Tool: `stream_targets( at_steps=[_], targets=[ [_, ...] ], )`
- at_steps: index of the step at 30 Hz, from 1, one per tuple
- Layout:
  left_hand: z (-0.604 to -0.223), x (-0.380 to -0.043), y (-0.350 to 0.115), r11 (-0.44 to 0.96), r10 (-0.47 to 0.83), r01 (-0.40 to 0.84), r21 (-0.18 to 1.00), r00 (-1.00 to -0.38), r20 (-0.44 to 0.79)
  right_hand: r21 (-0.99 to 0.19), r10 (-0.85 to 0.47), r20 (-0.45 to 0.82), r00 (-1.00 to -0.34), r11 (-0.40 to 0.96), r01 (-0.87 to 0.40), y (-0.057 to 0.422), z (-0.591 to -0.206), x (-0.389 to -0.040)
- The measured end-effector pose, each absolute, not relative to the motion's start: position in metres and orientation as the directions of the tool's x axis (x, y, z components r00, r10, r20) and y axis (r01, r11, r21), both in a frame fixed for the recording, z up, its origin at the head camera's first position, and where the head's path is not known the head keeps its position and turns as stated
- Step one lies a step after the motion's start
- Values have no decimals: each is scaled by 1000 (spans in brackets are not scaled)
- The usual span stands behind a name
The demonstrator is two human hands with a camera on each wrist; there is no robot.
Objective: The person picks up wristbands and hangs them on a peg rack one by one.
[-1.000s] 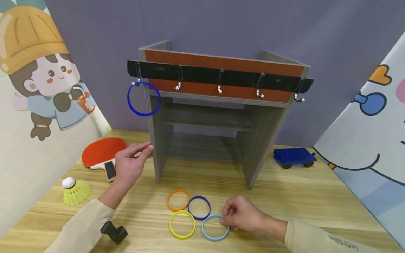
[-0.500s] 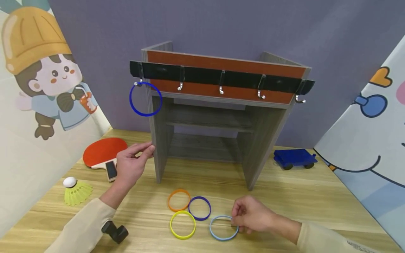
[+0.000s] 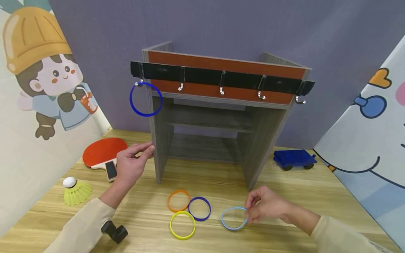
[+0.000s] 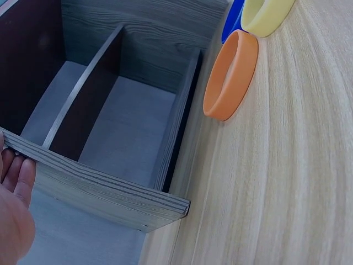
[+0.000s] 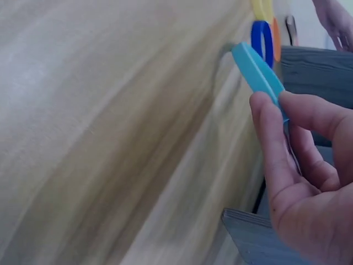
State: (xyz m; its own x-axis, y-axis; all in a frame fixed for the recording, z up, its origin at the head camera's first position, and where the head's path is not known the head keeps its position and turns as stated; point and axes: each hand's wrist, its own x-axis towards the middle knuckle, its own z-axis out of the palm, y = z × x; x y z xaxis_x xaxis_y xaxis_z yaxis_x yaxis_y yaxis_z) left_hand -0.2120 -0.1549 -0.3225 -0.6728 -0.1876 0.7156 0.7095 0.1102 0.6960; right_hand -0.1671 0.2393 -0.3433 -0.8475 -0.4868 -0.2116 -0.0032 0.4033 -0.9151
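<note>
My right hand (image 3: 269, 206) pinches a light-blue wristband (image 5: 255, 72) between thumb and fingers, raised a little over the wooden table. On the left, my left hand (image 3: 131, 165) grips the front edge of the grey shelf's side panel (image 3: 154, 133), thumb and fingertips against it. A blue wristband (image 3: 146, 115) hangs from the leftmost of several silver hooks on the black strip (image 3: 202, 74) across the shelf's front. Lying flat on the table before the shelf are an orange wristband (image 4: 242, 77), a dark-blue wristband (image 3: 200, 220) and a yellow wristband (image 3: 182, 238).
A red table-tennis bat (image 3: 105, 151) and a yellow shuttlecock (image 3: 77, 192) lie at the left. To the right of the shelf stands a blue toy cart (image 3: 294, 158) with black wheels. Printed cartoon panels flank both sides, and a purple-grey backdrop (image 3: 221, 24) rises behind.
My right hand has drawn the light-blue wristband rightward, away from the other bands, and lifted it slightly. My left hand has stayed on the shelf's edge.
</note>
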Motion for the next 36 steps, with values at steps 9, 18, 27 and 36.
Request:
stream_targets(
  at_steps=[9,18,27,36],
  targets=[
    [-323,-212,-155,99,-188,699,708,-685,704,-923,-379,-135,-915,384,-24,246,-325,-177],
    [-323,-212,-155,83,-186,702,707,-686,703,-970,-278,-29,-960,241,-41,239,-307,-183],
    [-324,-212,-155,111,-186,694,711,-688,701,-988,-239,91,-967,99,-117,225,-288,-189],
    [-324,-212,-155,105,-186,701,706,-683,706,-982,-232,186,-955,-66,-175,200,-260,-194]
  ],
)
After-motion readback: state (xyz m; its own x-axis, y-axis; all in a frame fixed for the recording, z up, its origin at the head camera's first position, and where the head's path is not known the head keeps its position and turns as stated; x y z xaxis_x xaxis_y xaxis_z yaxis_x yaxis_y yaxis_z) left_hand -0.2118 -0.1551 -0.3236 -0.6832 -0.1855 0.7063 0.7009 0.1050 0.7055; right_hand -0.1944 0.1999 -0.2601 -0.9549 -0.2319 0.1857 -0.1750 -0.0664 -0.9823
